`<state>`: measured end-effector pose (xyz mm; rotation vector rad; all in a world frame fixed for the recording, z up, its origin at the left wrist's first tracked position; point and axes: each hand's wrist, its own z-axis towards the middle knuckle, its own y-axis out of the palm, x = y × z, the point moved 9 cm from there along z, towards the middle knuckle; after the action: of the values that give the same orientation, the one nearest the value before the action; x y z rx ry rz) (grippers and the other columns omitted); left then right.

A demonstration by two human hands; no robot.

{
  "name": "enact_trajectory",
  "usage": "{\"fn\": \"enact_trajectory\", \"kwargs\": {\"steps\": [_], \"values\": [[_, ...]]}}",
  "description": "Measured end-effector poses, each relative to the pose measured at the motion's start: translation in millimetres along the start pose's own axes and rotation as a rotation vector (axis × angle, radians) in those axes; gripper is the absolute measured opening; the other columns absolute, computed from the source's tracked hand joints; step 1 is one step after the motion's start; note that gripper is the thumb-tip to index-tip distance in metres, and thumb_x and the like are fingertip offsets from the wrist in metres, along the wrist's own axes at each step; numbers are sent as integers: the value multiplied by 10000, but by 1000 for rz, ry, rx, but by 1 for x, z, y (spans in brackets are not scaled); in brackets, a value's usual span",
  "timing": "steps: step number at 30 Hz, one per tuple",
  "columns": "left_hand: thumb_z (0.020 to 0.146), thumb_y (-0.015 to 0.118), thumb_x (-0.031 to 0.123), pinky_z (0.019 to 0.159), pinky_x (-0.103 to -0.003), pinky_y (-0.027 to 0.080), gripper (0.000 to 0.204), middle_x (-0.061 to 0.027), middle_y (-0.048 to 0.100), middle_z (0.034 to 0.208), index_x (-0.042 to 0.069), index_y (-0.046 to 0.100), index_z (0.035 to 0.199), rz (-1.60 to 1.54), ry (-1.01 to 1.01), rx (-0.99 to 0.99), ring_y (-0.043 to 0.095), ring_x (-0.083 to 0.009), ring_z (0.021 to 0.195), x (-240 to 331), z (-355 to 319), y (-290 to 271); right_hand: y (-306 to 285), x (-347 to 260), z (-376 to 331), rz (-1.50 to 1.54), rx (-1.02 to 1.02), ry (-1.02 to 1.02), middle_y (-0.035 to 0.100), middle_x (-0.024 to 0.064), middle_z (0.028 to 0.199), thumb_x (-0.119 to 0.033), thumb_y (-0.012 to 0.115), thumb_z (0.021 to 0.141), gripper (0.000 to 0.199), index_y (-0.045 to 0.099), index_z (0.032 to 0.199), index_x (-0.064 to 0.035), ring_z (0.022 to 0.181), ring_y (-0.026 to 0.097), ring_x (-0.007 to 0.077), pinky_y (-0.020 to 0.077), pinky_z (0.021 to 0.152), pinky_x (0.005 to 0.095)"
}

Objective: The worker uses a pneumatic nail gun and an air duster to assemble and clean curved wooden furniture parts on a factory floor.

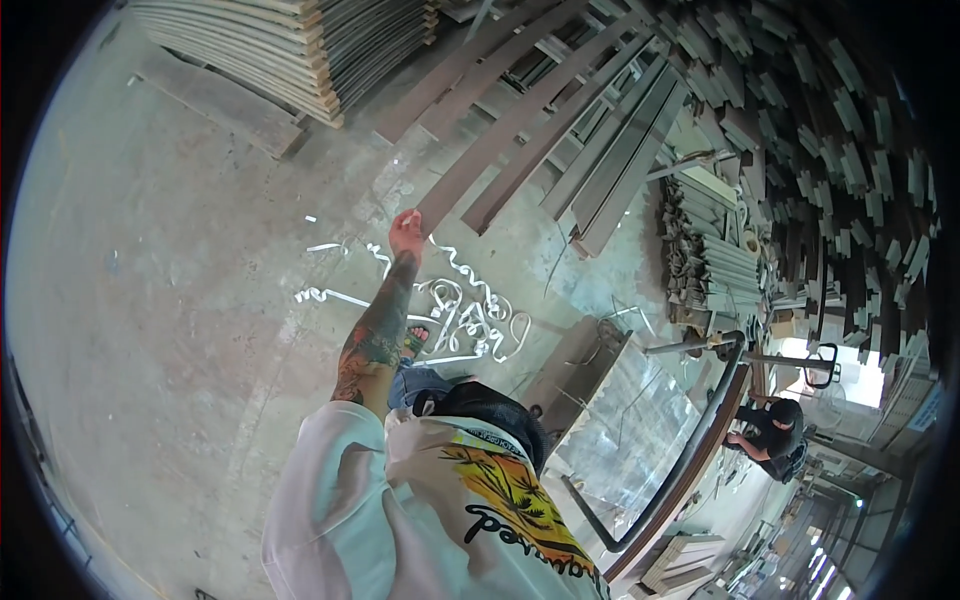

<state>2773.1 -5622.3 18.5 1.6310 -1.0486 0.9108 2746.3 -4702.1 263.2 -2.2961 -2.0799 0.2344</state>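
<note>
My left hand (406, 232) reaches forward at the end of a tattooed forearm. Its fingers are closed on the near end of a long brown board (470, 170), with the thumb side uppermost. This board is one of several lying side by side, their near ends sticking out toward me over the floor. Just right of it lies another brown board (530, 180), and farther right are narrower grey-brown strips (625, 160). My right hand is outside the picture.
Curled white strapping (470, 310) litters the concrete floor by my foot. Stacked wooden panels (260, 50) stand far left beside a plank (215, 100). Dense piles of dark profiles (830, 150) fill the right. A black pipe frame (725, 400) stands right of me; a person (775, 440) works beyond it.
</note>
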Motion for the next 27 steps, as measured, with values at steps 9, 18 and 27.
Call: {"fn": "enact_trajectory", "kwargs": {"steps": [9,18,27], "values": [[708,678,304,862,-464,321,294,-15,542,1003,182,602,965,1139,803,-352,472,-227,1018,90,-134,156,33,48,-36,-133,6,74,590,156,864,-306,530,833,238,618,925,-105,749,555,299,436,640,411],[745,607,223,813,-439,358,100,-17,592,920,179,622,833,1321,511,-429,552,-207,940,32,-107,183,51,81,-62,-266,41,117,600,173,895,-298,547,819,234,623,929,-106,785,566,317,442,669,426],[808,512,252,818,-448,410,249,-61,581,1015,128,576,1014,1525,768,-448,532,-245,1025,-18,-71,180,39,-59,73,-375,241,-152,609,189,927,-291,563,805,233,628,933,-107,822,577,335,447,697,441]]}}
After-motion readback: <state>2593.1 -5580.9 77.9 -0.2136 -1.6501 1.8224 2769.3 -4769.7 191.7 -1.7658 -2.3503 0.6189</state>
